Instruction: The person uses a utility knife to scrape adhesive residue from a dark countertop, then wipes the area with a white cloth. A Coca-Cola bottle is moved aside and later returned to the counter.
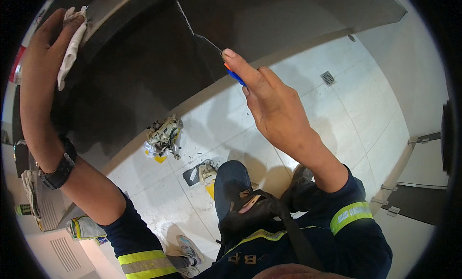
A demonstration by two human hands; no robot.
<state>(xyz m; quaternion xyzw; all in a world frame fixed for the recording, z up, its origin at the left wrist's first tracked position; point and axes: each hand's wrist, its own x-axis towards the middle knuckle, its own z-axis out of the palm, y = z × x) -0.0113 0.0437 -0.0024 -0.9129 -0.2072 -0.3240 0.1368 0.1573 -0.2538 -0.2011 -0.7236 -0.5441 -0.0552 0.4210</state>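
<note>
At the far left, my left hand (45, 52) presses a folded white cloth or tissue (71, 55) to the edge of a dark glossy panel (139, 62). A black watch is on that wrist. My right hand (281, 105) is closed around a small blue-and-orange tool (234, 77), mostly hidden by the fingers, so its kind does not show. Its index finger stretches along the tool to the panel's lower part. From that fingertip a thin, ragged white line (185, 19) runs up across the dark surface.
Crumpled paper (164, 134) lies on the white tiled floor (308, 115) below the panel. Near my knee are a dark flat piece (195, 174) and dark crumbs. A drain grate (327, 78) is set in the tiles. Cabinets (418, 168) stand at the right, a yellow-and-white package (89, 228) lower left.
</note>
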